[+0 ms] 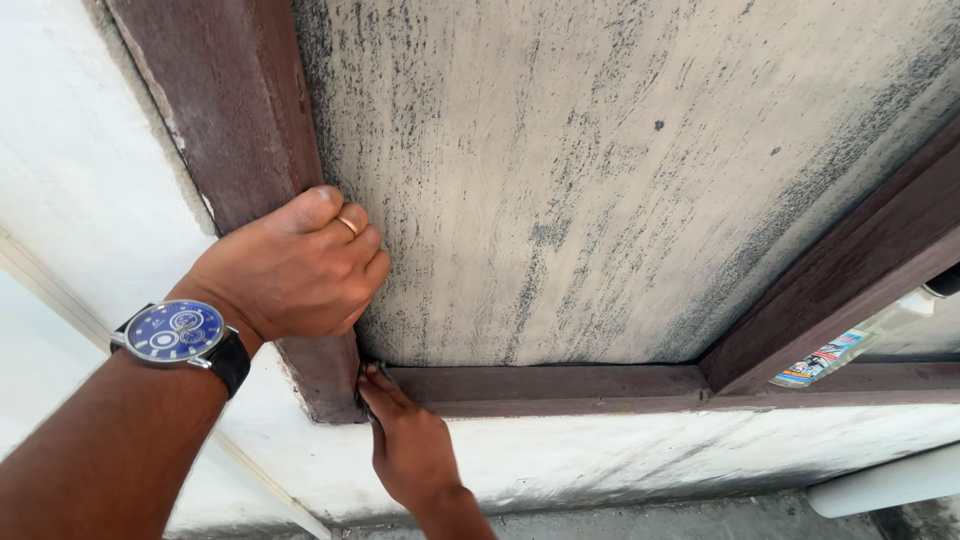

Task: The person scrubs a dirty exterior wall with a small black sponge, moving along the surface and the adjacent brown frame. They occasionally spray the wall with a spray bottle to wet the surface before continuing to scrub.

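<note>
A grimy, dark-streaked pane [600, 180] sits in a brown wooden window frame [560, 385]. My left hand [300, 265], with a ring on one finger and a blue-faced wristwatch [178, 333] on the wrist, is curled around the frame's left upright [225, 110], its fingers against the edge of the pane. Just below it, my right hand [405, 440] reaches to the frame's lower left corner. Its fingers are pressed together there on a small dark object [366, 398], mostly hidden by the hand, so its kind is unclear.
A white plastered wall [70, 170] surrounds the frame. A clear plastic bottle [850, 348] with a coloured label lies behind the frame's right upright. A white rounded object [885, 482] juts in at the bottom right, above a grey surface.
</note>
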